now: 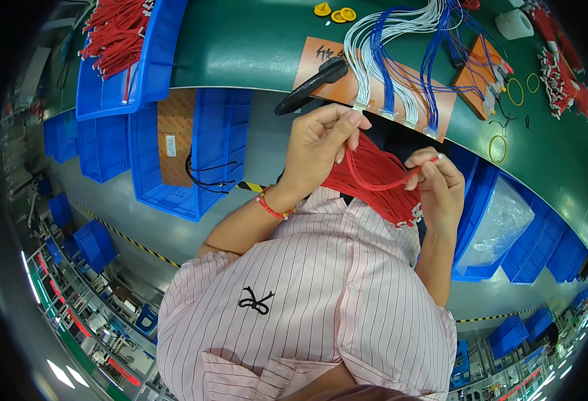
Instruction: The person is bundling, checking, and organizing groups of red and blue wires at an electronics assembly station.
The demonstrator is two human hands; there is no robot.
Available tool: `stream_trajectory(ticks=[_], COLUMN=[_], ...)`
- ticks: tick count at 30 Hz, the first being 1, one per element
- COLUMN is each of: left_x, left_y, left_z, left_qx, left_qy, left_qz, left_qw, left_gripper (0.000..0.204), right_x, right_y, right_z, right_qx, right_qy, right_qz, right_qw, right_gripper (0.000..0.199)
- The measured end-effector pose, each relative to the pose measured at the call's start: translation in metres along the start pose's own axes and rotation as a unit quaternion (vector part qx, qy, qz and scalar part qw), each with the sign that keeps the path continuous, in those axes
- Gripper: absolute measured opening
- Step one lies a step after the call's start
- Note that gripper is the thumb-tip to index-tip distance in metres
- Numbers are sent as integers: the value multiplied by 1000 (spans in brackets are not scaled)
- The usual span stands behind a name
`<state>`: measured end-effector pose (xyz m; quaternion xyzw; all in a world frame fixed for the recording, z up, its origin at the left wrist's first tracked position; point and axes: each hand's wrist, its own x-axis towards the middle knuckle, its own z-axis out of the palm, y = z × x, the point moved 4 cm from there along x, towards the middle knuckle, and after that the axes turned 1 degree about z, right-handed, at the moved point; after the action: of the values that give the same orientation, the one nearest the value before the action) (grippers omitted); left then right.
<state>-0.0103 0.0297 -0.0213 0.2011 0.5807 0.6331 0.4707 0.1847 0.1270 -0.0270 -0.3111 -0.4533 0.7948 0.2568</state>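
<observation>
Between my two hands a red cable [379, 188] hangs in a downward loop. My left hand [314, 147] is closed, thumb and fingers pinched at the cable's left end, right by a white connector on the white wires [361, 60]. Whether the fingers also grip that connector is hard to see. With thumb and forefinger, my right hand [439, 190] pinches the other end of the cable. Below them, a bundle of red cables [367, 177] with white end connectors lies on my lap. The white and blue wires [382, 63] run over an orange board [310, 57] at the table edge.
A black strap-like piece [314, 83] sticks out past the edge of the green table [240, 47]. A blue bin [153, 60] of red cables stands at left. An orange block [474, 77], a white roll [514, 25] and yellow caps [338, 17] sit on the table.
</observation>
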Motion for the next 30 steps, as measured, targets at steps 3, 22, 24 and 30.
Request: stream_trajectory(ticks=[3, 22, 24, 30], left_x=[0, -2, -2, -3], left_y=[1, 0, -3, -1], left_z=[3, -18, -21, -24], left_qx=[-15, -25, -24, -20], left_qy=[15, -54, -59, -63], left_qz=[-9, -31, -26, -16], left_qw=[1000, 998, 998, 998], left_gripper=[28, 31, 31, 31], right_x=[2, 13, 13, 14], right_y=[-6, -13, -14, -12], right_z=[15, 15, 15, 14], right_qx=[-104, -157, -158, -69], right_qy=[65, 61, 64, 69], right_qz=[-2, -25, -22, 15], right_qw=[992, 985, 985, 995], right_gripper=[26, 26, 27, 31])
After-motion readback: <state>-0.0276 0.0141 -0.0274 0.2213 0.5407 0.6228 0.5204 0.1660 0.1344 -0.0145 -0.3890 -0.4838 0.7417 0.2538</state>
